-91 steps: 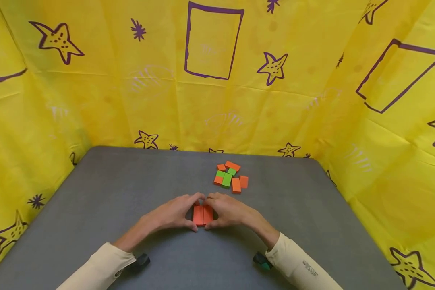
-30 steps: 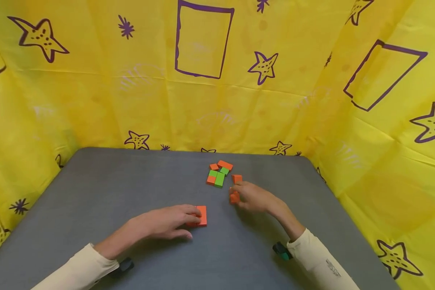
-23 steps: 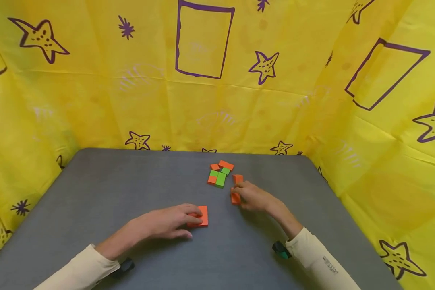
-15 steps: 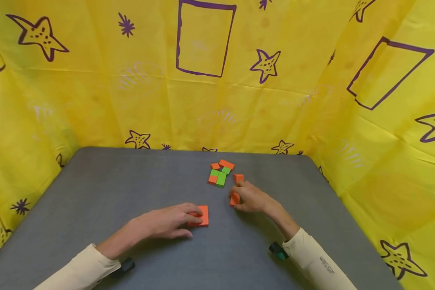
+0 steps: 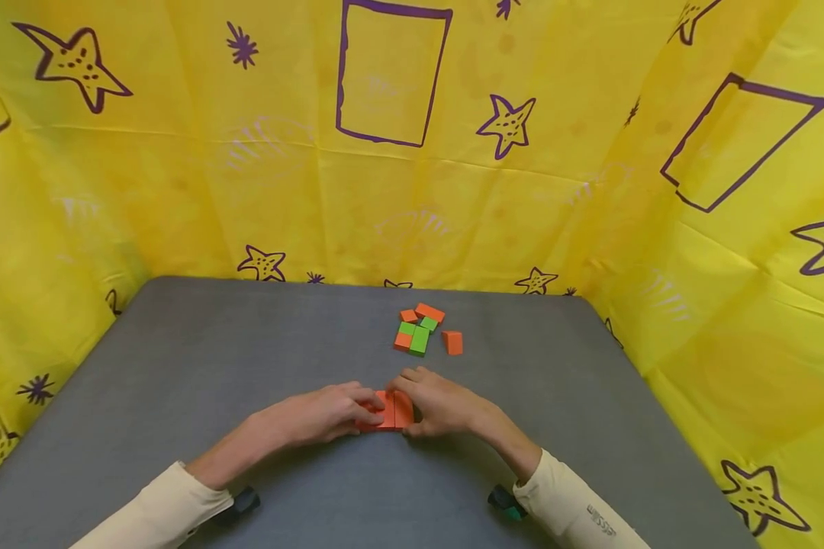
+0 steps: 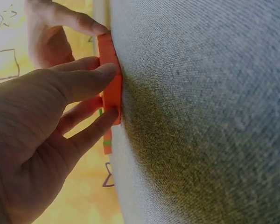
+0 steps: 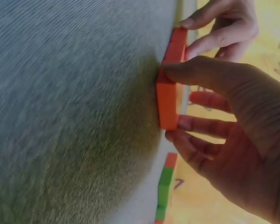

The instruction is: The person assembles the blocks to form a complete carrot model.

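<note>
Three orange blocks lie side by side in a flat row on the grey table. In the head view my left hand [image 5: 326,413] covers most of the leftmost one and grips it, fingertips reaching onto the middle orange block [image 5: 388,404]. The rightmost orange block [image 5: 404,412] touches the middle one, pinched between the thumb and fingers of my right hand [image 5: 442,406]. From the right wrist, that block's end face [image 7: 167,105] shows, with the thumb on its near edge and fingers at its far side. The left wrist view shows the row's near side [image 6: 113,91] beside my left thumb.
Farther back lies a loose group of blocks: a green block [image 5: 420,340], a small green block [image 5: 429,324], an orange block [image 5: 429,312] and several others. A lone orange block [image 5: 453,342] stands to their right. Yellow patterned cloth [image 5: 398,198] walls the grey table [image 5: 281,335] behind and at both sides.
My right hand has taken an orange block from beside the back group and brought it toward me, against the right end of the row. My left hand has stayed on the row.
</note>
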{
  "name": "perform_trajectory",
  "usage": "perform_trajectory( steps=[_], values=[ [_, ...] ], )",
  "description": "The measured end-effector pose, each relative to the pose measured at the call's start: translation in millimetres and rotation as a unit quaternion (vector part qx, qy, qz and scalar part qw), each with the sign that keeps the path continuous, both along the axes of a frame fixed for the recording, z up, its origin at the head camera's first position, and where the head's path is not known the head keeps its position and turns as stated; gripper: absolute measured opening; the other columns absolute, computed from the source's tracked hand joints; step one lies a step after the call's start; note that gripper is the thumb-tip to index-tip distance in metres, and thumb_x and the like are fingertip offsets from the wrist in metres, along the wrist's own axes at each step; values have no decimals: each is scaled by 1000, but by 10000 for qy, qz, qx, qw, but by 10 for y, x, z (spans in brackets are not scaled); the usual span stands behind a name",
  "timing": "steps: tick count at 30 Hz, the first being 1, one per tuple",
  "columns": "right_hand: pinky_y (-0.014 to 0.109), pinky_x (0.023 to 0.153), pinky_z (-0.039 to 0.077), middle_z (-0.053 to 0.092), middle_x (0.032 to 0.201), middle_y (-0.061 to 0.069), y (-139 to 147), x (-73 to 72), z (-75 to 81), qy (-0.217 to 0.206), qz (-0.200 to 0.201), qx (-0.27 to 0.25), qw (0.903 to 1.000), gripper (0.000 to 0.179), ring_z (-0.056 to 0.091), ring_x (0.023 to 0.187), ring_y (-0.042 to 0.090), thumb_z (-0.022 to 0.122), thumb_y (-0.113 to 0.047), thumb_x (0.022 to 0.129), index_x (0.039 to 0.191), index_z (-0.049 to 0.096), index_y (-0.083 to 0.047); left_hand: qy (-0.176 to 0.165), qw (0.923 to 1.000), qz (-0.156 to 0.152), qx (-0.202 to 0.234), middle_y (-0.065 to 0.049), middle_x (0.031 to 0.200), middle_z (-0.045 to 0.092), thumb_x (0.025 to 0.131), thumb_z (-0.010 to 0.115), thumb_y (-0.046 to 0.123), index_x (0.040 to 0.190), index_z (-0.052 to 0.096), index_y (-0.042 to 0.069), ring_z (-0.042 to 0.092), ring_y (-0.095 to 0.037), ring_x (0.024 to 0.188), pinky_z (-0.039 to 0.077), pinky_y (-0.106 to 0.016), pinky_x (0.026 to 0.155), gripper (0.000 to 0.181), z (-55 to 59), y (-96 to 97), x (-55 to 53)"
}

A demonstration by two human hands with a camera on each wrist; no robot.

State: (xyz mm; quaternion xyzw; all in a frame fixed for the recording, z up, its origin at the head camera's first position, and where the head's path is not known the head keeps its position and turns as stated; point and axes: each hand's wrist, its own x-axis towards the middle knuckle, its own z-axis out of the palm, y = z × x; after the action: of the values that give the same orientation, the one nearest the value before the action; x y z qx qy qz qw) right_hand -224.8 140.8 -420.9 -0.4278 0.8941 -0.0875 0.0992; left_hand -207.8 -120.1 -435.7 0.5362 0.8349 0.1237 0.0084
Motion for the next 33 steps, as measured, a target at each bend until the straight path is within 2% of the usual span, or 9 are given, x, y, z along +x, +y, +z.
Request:
perform_trajectory(
  steps=[3, 8, 15, 21, 25, 33],
  values=[
    [31, 102, 53, 65, 128, 0, -41, 12, -21, -43, -35, -80, 10000, 56, 57, 113, 17, 82, -28, 89, 138, 59, -15, -48, 10000, 36, 36, -1, 134, 69, 97, 75, 16, 130, 75, 16, 64, -17, 114, 59, -27, 95, 34, -15, -1, -1],
    [29, 101, 52, 67, 131, -1, -85, -5, -60, -8, -13, -204, 9998, 59, 57, 115, 17, 83, -33, 89, 140, 57, -16, 66, 9999, 76, 25, 0, 132, 70, 96, 76, 15, 130, 76, 17, 63, -15, 111, 59, -25, 93, 34, -23, -4, 3],
    [28, 97, 52, 67, 131, -4, -113, -35, -82, 123, -50, -91, 9999, 60, 57, 111, 15, 81, -34, 88, 141, 57, -18, 39, 9999, 100, 67, 0, 130, 71, 96, 76, 15, 128, 77, 17, 63, -15, 110, 59, -26, 93, 32, -14, 15, 26],
    [30, 100, 52, 66, 130, -2, -84, -40, -54, 139, -12, -78, 9999, 62, 58, 113, 15, 83, -34, 87, 141, 57, -19, 40, 9997, 48, 228, 0, 127, 72, 97, 75, 15, 125, 78, 16, 63, -16, 109, 58, -25, 92, 29, -11, 77, 10],
    [32, 103, 52, 65, 132, -1, -77, -49, -43, 112, 16, -36, 9999, 63, 58, 114, 16, 84, -35, 88, 142, 56, -18, 167, 9997, 21, 195, 0, 127, 71, 95, 77, 15, 126, 77, 17, 63, -16, 108, 58, -23, 91, 31, -22, 105, 6],
    [37, 108, 52, 64, 136, 0, -58, -63, -22, -22, -7, 30, 10000, 69, 59, 120, 18, 84, -41, 88, 146, 54, -18, -46, 9998, 38, 202, 0, 129, 71, 96, 76, 15, 126, 77, 17, 63, -17, 112, 58, -27, 95, 30, -15, 116, 3]
  ],
)
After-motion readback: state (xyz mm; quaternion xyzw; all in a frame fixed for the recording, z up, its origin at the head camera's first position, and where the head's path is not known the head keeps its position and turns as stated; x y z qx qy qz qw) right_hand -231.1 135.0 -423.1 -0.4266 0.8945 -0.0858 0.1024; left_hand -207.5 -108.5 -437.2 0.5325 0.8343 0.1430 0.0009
